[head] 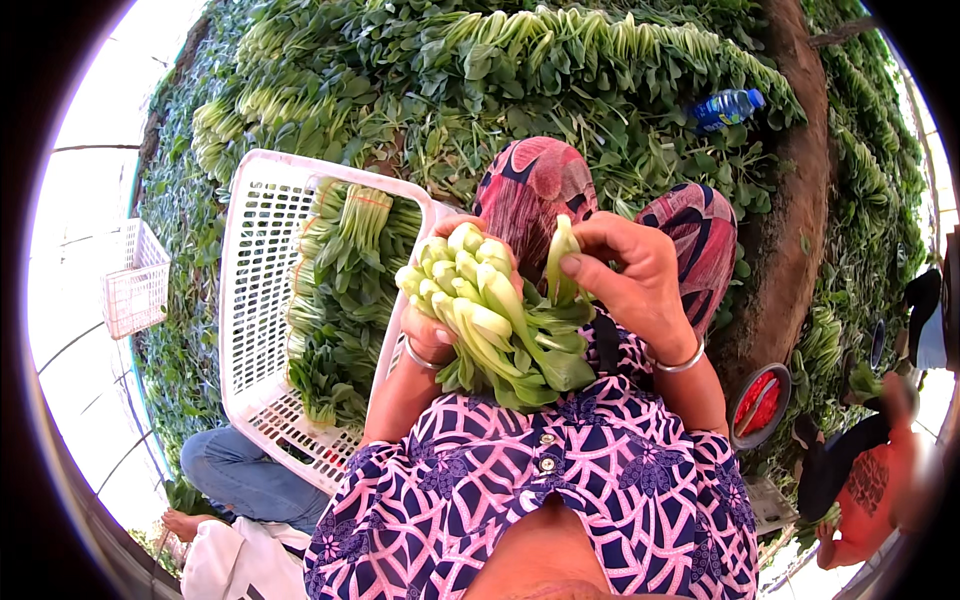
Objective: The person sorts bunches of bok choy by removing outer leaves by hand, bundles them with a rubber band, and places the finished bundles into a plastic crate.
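Note:
My left hand (429, 330) is wrapped around a bunch of leafy greens (480, 292) with pale green stalks, like small bok choy. The stalk ends point up and to the left, and the leaves hang down over my shirt front. Between the thumb and fingers of my right hand (630, 270) is a single stalk (561, 259), held upright just right of the bunch. Left of my hands stands a white plastic crate (259, 300). Several banded bundles (364, 217) of the same greens lie inside it, stalks mostly toward the left and top.
Rows of cut greens (600, 45) cover the ground ahead. A blue-capped bottle (726, 109) lies near a bare soil strip (787, 225). On the right is a bowl of red bands (759, 405). Other people sit at lower left (247, 469) and lower right (862, 480). Another crate (136, 285) stands far left.

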A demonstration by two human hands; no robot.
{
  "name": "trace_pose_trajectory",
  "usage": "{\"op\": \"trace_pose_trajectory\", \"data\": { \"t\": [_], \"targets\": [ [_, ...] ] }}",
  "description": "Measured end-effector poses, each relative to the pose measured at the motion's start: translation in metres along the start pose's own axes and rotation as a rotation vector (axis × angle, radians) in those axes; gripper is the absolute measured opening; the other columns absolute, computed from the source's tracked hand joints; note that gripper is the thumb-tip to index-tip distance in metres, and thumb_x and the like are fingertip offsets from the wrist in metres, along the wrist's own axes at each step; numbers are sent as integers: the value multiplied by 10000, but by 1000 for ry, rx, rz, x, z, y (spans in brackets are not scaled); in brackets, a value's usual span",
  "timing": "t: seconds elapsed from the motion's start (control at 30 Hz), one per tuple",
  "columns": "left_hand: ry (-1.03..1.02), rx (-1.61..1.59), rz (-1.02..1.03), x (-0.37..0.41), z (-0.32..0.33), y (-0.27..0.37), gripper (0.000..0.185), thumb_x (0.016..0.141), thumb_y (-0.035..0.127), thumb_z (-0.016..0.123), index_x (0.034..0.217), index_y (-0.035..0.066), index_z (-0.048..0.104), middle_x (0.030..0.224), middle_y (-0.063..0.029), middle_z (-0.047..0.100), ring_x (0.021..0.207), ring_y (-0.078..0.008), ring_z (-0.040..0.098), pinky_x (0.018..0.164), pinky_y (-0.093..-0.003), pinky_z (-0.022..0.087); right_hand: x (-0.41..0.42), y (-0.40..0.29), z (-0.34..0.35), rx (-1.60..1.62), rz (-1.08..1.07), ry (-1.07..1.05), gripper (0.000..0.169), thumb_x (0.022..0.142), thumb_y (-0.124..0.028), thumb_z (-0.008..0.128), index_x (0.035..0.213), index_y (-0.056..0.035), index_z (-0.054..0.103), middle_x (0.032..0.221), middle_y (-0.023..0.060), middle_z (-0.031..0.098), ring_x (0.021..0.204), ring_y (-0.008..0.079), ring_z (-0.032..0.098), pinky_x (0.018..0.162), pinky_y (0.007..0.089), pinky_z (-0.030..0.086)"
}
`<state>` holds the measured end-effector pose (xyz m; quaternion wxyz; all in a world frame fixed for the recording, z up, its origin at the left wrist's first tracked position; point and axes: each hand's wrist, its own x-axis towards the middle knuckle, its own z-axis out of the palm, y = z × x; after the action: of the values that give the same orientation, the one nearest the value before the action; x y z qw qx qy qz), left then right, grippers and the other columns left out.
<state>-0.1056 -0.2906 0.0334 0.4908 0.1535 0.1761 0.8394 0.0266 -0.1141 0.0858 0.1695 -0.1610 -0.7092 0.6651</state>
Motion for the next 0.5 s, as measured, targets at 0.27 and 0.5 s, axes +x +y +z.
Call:
{"op": "trace_pose_trajectory", "data": {
  "t": [0.27,0.5],
  "targets": [
    [145,229,26,-6,12,4,1086,450,233,857,1372,7,327,1178,-165,586,1098,-316,623,989,-412,536,-13,-24,19,-35,-69,-26,216,809,-18,758,1018,-2,705,845,74,664,777,173,645,715,290,511],
    [131,265,125,-9,24,4,1056,509,163,876,1401,-20,341,1230,-140,578,1151,-282,610,998,-403,529,-13,-25,20,-265,-313,-56,331,878,-101,697,1180,32,665,949,136,627,884,255,618,771,324,501]
  ]
}}
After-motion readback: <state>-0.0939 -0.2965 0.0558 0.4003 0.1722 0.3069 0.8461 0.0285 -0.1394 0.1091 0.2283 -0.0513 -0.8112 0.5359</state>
